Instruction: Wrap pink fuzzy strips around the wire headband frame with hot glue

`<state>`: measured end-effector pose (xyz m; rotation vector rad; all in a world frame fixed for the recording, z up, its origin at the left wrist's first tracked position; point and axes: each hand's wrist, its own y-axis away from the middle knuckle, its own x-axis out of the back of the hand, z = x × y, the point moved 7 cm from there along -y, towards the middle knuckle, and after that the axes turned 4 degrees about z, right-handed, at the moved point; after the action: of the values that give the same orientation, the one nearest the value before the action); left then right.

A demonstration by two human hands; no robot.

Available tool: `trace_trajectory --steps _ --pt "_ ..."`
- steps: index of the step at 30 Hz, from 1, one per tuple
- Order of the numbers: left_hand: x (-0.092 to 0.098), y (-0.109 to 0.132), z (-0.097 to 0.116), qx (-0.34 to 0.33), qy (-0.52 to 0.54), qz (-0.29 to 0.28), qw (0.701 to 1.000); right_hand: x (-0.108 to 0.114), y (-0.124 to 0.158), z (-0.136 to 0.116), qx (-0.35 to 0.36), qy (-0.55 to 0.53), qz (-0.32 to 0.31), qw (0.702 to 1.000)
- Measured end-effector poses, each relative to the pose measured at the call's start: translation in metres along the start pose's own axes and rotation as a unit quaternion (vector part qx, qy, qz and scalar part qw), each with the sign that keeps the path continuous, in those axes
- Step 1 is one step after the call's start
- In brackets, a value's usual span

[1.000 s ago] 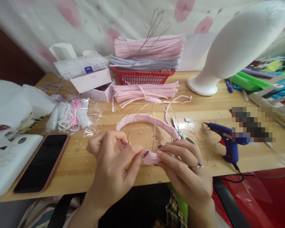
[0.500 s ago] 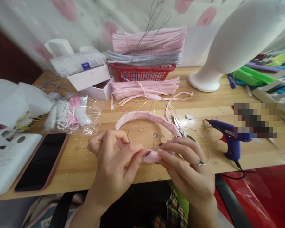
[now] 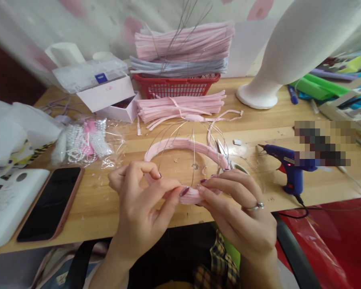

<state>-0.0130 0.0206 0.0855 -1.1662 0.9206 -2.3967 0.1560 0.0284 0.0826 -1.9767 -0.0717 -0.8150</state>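
A pink wrapped ring [image 3: 183,144] with thin wire arches rising from it lies near the table's front edge. My left hand [image 3: 141,204] pinches the ring's near side with thumb and fingers closed on it. My right hand [image 3: 237,212], with a ring on one finger, grips the same near part from the right, fingertips pressed on the pink wrapping. Both thumbs meet at the ring's front. A bundle of pink strips [image 3: 180,108] lies just behind the ring.
Scissors [image 3: 228,160] lie beside the ring. A blue glue gun [image 3: 285,164] stands at right, its cable trailing off the edge. A phone [image 3: 48,200] lies at left, a bag of beads [image 3: 84,140] behind it. At the back: red basket [image 3: 177,84], white foam head [image 3: 289,48], boxes [image 3: 105,92].
My hands keep their hold on the ring's near side; the fingers have shifted only slightly. The view has tilted down a little.
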Motion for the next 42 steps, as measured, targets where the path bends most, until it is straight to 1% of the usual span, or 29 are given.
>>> trace_trajectory --steps 3,10,13,17,20,25,34,42 --pt "-0.001 0.001 0.000 0.006 0.006 -0.001 1.000 0.000 0.000 0.000 -0.008 -0.009 -0.003 1.000" --pt "0.001 0.007 0.002 0.008 0.013 0.021 1.000 0.001 0.000 -0.004 -0.005 -0.014 -0.003 1.000" --pt "0.002 0.010 0.004 0.009 0.002 0.027 1.000 0.000 -0.001 -0.006 -0.008 -0.017 -0.003 1.000" --pt "0.004 0.013 0.004 0.032 -0.016 0.046 0.998 -0.002 -0.002 -0.008 -0.015 -0.017 0.001 1.000" --pt "0.004 0.015 0.004 0.037 -0.023 0.058 0.997 -0.003 -0.003 -0.008 -0.015 -0.015 0.002 1.000" --pt "0.003 0.017 0.003 0.035 -0.013 0.058 0.998 -0.003 -0.005 -0.009 -0.018 -0.011 -0.003 1.000" --pt "-0.001 0.017 -0.002 0.051 0.017 0.038 0.998 -0.005 -0.005 -0.006 -0.015 0.002 -0.016 1.000" --pt "-0.003 0.016 -0.007 0.054 0.043 0.039 0.997 -0.004 -0.006 -0.008 -0.004 0.011 -0.003 1.000"
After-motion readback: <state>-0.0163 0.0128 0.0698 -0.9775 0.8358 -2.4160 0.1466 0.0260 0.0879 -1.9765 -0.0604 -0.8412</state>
